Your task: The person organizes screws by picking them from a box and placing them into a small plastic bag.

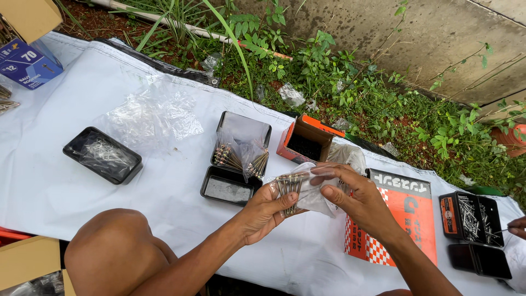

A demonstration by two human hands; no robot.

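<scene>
My left hand [263, 211] grips a bunch of long screws [289, 189] with their heads up, partly inside a small clear plastic bag [315, 192]. My right hand [350, 194] pinches the same bag at its upper edge, fingers curled over the plastic. Both hands hover above a white sheet [71, 175] spread on the ground. Just left of my hands, a bag of bundled screws [241, 156] lies across a black tray [244, 129], with a second black tray [227, 189] in front of it.
A black tray with a plastic bag [102, 155], crumpled clear plastic [153, 115], an open orange box [304, 142], a flat orange-and-white checked box [408, 219], and black trays of nails [471, 216] lie on the sheet. Another person's fingers [518, 226] show at the right edge. My knee [118, 249] is low left.
</scene>
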